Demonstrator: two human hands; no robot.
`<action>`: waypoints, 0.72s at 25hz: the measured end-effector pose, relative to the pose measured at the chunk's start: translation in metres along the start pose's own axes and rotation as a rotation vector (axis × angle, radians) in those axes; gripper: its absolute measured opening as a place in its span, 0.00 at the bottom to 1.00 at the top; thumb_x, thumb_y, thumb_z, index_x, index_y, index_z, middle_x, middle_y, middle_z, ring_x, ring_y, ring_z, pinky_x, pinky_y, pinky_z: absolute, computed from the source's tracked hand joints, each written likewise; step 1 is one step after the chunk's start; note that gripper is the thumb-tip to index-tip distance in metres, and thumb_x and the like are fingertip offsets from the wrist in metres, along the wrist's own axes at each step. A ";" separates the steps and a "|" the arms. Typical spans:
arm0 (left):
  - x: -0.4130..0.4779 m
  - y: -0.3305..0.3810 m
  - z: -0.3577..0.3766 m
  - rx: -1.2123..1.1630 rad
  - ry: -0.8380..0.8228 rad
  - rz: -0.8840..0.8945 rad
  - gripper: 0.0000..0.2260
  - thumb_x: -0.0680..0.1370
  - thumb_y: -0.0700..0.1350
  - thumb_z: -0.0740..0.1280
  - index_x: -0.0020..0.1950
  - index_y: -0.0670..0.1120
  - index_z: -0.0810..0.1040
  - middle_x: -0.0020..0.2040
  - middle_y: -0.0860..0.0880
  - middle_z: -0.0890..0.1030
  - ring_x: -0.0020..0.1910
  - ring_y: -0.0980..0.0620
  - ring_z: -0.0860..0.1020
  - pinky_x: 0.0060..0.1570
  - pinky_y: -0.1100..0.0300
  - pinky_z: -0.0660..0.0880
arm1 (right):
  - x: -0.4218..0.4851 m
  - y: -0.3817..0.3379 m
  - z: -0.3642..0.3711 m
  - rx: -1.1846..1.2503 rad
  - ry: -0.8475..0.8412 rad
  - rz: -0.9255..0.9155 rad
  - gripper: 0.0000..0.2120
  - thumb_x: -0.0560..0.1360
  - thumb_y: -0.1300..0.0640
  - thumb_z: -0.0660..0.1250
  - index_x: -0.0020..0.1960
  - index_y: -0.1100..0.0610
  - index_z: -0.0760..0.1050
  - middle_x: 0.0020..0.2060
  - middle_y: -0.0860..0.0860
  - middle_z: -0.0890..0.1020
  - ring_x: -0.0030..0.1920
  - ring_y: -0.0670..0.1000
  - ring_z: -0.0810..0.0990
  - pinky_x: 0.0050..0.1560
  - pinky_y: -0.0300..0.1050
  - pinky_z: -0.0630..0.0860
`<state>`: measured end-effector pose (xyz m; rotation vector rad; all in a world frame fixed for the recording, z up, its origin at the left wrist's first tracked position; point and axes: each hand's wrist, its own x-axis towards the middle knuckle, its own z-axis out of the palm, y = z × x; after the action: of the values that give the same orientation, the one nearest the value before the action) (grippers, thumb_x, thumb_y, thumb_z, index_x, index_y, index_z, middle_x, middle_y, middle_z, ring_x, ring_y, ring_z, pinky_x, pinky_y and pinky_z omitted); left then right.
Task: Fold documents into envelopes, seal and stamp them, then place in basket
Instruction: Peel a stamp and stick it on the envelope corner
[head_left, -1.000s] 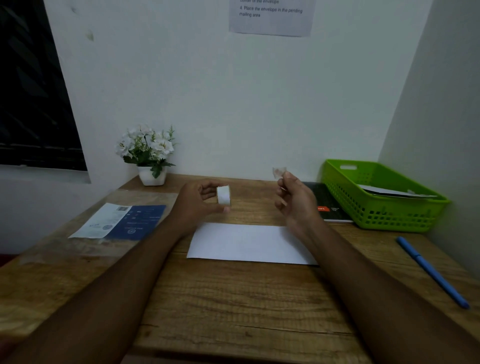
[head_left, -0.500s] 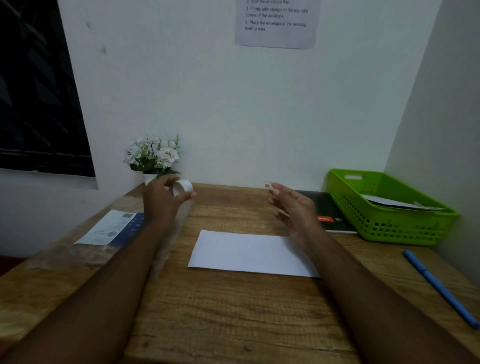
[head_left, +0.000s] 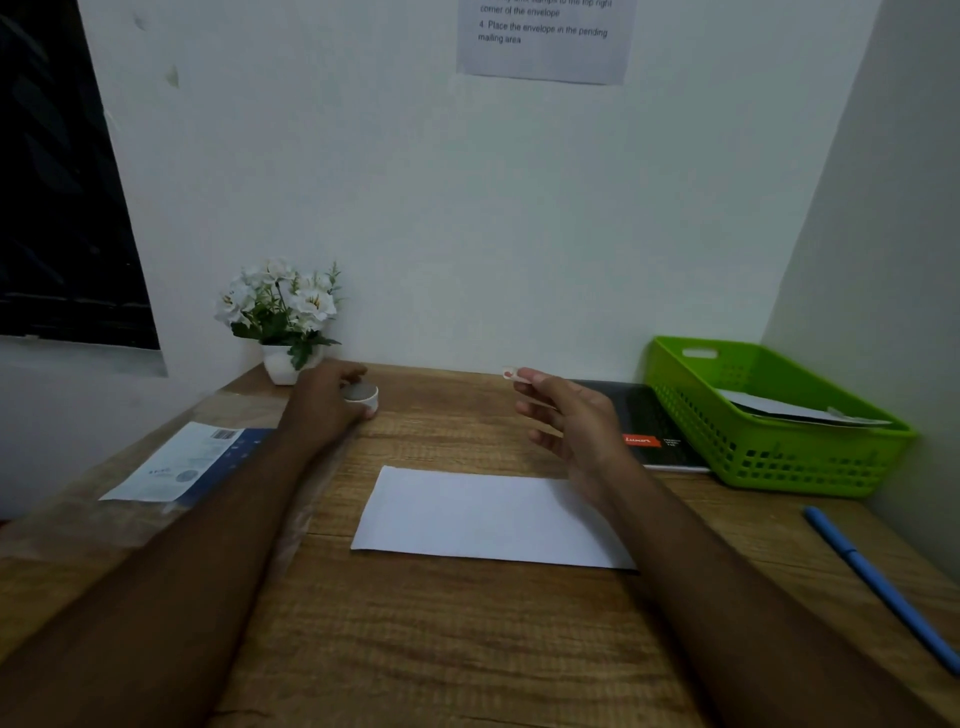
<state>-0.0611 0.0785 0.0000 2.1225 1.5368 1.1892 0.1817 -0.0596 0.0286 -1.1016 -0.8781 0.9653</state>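
Now the left hand (head_left: 324, 410) sits at the back of the tabletop (head_left: 467, 649), just beside the flower pot (head_left: 280, 364), its grip curled round a small white tape roll (head_left: 362, 396) down at the wood. The right hand (head_left: 576, 421) is raised, its grip pinched on a small stamp (head_left: 510, 373) at the fingertips. The white envelope (head_left: 493, 514) lies flat between the forearms, below the stamp and apart from the green basket (head_left: 779, 467).

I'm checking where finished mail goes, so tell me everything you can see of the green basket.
The green basket is a bright lime, plastic-looking rectangular tray with lattice walls and a handle slot in its far end. It sits upright at the desk's right rear corner, by the wall, holding white paper.
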 end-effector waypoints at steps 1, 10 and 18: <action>0.001 0.000 0.001 -0.001 -0.013 0.004 0.28 0.65 0.37 0.77 0.64 0.40 0.75 0.59 0.42 0.79 0.56 0.48 0.77 0.55 0.59 0.72 | 0.000 0.000 0.000 -0.003 0.000 0.001 0.11 0.76 0.55 0.67 0.56 0.56 0.82 0.49 0.49 0.85 0.44 0.45 0.82 0.39 0.39 0.74; -0.010 0.015 0.001 0.072 -0.029 0.216 0.18 0.71 0.40 0.72 0.61 0.45 0.77 0.66 0.46 0.75 0.69 0.47 0.68 0.69 0.48 0.62 | -0.006 -0.002 -0.004 -0.117 0.024 -0.052 0.11 0.70 0.55 0.75 0.52 0.54 0.83 0.46 0.47 0.86 0.43 0.44 0.83 0.40 0.39 0.76; -0.060 0.104 0.024 -0.547 -0.220 0.318 0.08 0.71 0.42 0.73 0.48 0.42 0.84 0.41 0.46 0.85 0.40 0.53 0.82 0.43 0.60 0.79 | -0.010 0.001 -0.001 -0.282 -0.103 -0.076 0.06 0.72 0.55 0.73 0.49 0.52 0.82 0.39 0.47 0.84 0.36 0.43 0.80 0.34 0.38 0.75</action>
<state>0.0203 -0.0108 0.0224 2.0619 0.6900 1.2407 0.1785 -0.0694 0.0264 -1.2551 -1.1579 0.8577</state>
